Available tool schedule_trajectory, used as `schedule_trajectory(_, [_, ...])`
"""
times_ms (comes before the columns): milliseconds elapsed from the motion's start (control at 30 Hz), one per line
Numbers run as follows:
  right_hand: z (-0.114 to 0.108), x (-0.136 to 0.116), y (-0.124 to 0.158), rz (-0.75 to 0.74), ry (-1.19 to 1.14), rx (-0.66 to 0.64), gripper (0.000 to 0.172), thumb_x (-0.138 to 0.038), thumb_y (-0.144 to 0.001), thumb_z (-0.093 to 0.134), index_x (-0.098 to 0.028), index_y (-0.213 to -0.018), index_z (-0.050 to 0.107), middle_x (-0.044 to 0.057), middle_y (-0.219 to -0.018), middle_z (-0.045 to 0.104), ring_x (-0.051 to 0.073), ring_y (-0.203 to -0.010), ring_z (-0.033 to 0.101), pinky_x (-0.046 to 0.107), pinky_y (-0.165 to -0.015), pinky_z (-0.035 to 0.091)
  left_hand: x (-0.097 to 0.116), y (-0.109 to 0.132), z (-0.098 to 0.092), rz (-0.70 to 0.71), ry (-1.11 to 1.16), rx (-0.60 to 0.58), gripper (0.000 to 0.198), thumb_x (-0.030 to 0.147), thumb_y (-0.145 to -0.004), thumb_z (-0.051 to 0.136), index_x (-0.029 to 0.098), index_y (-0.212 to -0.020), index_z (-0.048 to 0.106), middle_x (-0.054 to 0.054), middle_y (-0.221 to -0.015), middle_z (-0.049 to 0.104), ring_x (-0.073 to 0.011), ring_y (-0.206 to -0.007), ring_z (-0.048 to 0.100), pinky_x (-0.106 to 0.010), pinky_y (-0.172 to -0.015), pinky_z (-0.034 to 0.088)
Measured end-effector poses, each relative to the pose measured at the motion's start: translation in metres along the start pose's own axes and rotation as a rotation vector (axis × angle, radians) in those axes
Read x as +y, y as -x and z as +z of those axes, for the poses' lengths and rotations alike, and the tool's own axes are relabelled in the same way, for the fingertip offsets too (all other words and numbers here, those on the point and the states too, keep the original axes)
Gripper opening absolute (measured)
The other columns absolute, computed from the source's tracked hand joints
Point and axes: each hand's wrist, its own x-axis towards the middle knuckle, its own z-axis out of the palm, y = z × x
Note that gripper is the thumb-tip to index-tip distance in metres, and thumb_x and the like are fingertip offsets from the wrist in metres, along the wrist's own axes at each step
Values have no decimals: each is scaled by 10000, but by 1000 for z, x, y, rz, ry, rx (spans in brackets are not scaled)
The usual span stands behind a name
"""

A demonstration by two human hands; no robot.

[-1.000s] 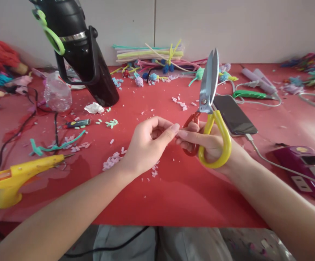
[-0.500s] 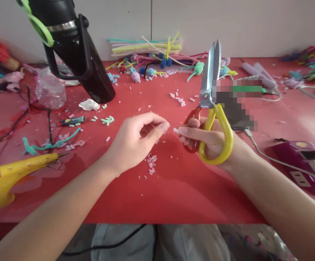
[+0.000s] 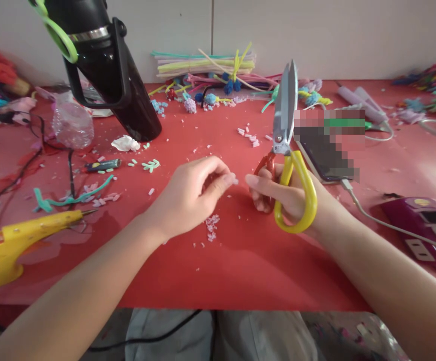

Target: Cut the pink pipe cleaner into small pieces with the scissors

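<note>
Pinched between the thumb and fingertips of my left hand (image 3: 199,193) is a short pale pink piece (image 3: 234,179), like a snipped bit of pipe cleaner. My right hand (image 3: 274,188) is wrapped around the scissors (image 3: 287,108), whose one handle is yellow and the other red. Their blades point up and away, nearly closed. The right thumb and index finger rest near the left fingertips, a small gap apart. Below the left hand, fine pink clippings (image 3: 212,228) lie on the red tabletop (image 3: 240,271).
At left are a yellow glue gun (image 3: 33,233), a green pipe cleaner piece (image 3: 71,199) and a tall black bottle (image 3: 135,100). Pipe cleaner bundles (image 3: 203,65) lie along the wall. On the right are a phone (image 3: 325,158) on a cable and a purple power strip (image 3: 415,225).
The small pale pink piece has passed from my right fingertips into my left fingertips. The scissors have tilted slightly to the left.
</note>
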Motion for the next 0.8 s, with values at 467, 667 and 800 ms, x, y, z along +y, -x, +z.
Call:
schedule_trajectory(467, [-25,13,-7,-129,843,159,633,-706,-619,761,-233,-603,341,-54,-591,260,114,-564,260,282,-486,211,-33,-2,-42,-63,46,251,274,346,-938,549,192,-714,586,4,-593,528,-127,-546,483,-274,-576,393])
schedule_trajectory(667, [-19,13,-5,-179,848,144,640,-702,-612,762,-230,-593,330,-47,-606,251,119,-573,251,281,-483,219,-25,0,-38,-11,-99,204,282,343,-966,494,195,-740,571,12,-575,513,-138,-574,494,-280,-595,372])
schedule_trajectory(800, [-18,13,-5,-181,836,156,661,-718,-596,761,-231,-579,314,-44,-598,240,119,-563,238,283,-473,215,-21,0,-36,1,-135,188,298,344,-972,485,194,-722,544,12,-576,513,-137,-580,497,-276,-602,372])
